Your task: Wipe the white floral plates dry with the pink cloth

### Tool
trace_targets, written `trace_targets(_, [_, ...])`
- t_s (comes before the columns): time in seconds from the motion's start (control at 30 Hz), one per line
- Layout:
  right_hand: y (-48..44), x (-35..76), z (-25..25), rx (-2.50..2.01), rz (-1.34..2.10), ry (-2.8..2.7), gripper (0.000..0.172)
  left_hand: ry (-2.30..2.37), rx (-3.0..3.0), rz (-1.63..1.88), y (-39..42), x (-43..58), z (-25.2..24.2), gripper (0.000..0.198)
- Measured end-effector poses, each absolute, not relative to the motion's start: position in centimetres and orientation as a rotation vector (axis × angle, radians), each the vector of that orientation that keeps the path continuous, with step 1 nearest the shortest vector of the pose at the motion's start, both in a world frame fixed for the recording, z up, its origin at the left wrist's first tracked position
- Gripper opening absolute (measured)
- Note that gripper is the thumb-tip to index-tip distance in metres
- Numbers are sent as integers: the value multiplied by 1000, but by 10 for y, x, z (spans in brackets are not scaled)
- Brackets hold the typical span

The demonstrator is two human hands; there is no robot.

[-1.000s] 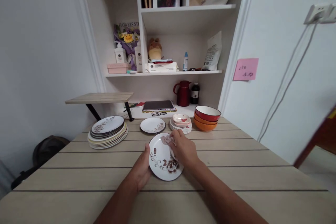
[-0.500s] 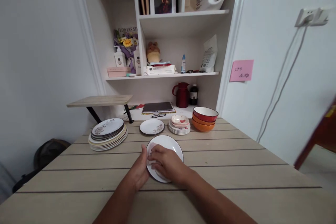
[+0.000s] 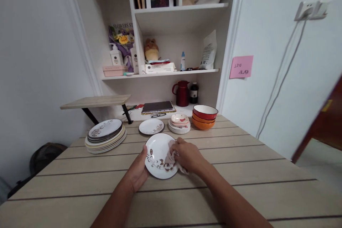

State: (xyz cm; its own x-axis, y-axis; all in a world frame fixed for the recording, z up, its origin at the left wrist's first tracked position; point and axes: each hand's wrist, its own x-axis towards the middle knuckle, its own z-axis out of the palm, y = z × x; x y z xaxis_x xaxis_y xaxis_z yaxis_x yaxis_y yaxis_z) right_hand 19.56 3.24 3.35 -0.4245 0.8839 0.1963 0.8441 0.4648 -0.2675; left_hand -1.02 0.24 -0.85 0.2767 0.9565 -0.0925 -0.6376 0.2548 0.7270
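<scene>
A white plate with a dark rim and brown flower pattern [image 3: 157, 146] is in front of me, just above or on the wooden table. My left hand [image 3: 139, 171] grips its left edge, thumb on the rim and fingers underneath. In my right hand [image 3: 187, 155] is a crumpled pale pink cloth [image 3: 171, 155], pressed against the right side of the plate's face. Part of the cloth hangs past the plate's right rim. Behind it lies another flower-patterned plate [image 3: 151, 127].
Stacked plates [image 3: 105, 137] stand at the left by a small raised shelf [image 3: 96, 101]. Small dishes [image 3: 179, 124] and nested bowls [image 3: 205, 117] sit at the back right. Behind are a laptop [image 3: 157, 106], glasses [image 3: 158, 115] and a red jug [image 3: 182, 93].
My right hand has moved with the cloth from the plate's left side to its right edge, uncovering the flower pattern. The plate looks turned. The whole view has shifted slightly.
</scene>
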Motion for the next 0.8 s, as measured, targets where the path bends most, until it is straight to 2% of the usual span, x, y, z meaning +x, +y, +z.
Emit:
trace_targets(0.2, [39, 155, 31, -1458, 160, -2207, 32, 613, 660, 1162, 6, -8, -10, 57])
trace_targets(0.3, [31, 142, 31, -1217, 276, -2243, 38, 618, 661, 1154, 5, -7, -10, 56])
trace_targets(0.43, [14, 143, 31, -773, 495, -2458, 70, 563, 652, 1191, 3, -7, -8, 62])
trace_targets(0.5, [8, 151, 32, -685, 579, -2576, 76, 547, 646, 1205, 2, -8, -8, 66])
trace_targets(0.67, [14, 184, 38, -722, 766, -2684, 56, 562, 625, 1124, 1, -9, -8, 73])
trace_targets(0.8, [29, 202, 34, -1092, 610, -2600, 42, 520, 629, 1155, 2, -9, -8, 67])
